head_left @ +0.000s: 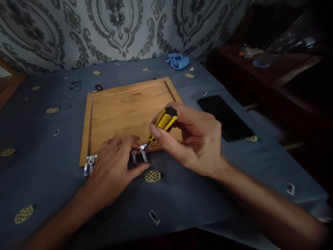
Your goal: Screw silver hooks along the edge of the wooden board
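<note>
A wooden board [122, 111] with a raised frame lies on the cloth. My right hand [197, 139] grips a small yellow and black screwdriver [164, 119]. It leans, tip down, at the screw of a silver metal hook [144, 154] on the board's near edge. My left hand [114, 163] rests over that edge. Its index finger and thumb close round this hook from above and below, steadying it. Beside it, a second hook [134, 156] shows partly behind the fingers. More silver hooks [90, 165] sit at the board's near left corner, left of my left hand.
A black phone [225, 118] lies right of the board. Beyond stands a crumpled blue cloth [178, 61]. A clear plastic bag [75, 85] and tiny parts lie at the left. A dark bracket [99, 88] shows at the board's far edge. Dark red furniture [267, 80] stands at right.
</note>
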Motion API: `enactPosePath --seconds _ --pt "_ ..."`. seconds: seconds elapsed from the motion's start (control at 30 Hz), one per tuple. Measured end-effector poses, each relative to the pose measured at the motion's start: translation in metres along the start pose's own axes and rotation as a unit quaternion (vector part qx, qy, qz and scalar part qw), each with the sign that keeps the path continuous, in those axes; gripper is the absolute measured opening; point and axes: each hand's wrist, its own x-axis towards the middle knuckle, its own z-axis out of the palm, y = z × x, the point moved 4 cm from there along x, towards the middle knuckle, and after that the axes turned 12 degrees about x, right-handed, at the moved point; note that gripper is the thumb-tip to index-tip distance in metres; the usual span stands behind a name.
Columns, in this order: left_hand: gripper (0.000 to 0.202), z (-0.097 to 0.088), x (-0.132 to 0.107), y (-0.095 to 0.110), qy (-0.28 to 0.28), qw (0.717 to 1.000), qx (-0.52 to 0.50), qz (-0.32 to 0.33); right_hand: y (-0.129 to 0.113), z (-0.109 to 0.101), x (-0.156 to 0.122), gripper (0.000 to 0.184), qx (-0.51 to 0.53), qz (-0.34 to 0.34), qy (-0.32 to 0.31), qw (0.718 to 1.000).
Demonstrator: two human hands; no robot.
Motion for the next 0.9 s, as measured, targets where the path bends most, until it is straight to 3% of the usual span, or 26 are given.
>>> enactPosePath --seconds 0.53,0.7,0.9 --pt "0.036 -0.0031 0.0024 0.0008 -0.016 1.000 -0.015 -0.022 0.0049 0.0025 0.0005 0.019 -0.018 -0.089 -0.005 0.996" --pt "0.036 -0.0024 0.0019 -0.0006 -0.009 1.000 -0.008 -0.025 0.0026 0.0018 0.0010 0.018 -0.018 -0.081 -0.027 0.996" --pt "0.037 -0.0023 0.0018 -0.0026 -0.016 0.999 -0.012 -0.035 -0.0026 -0.0057 0.0006 0.023 0.013 -0.083 0.027 0.996"
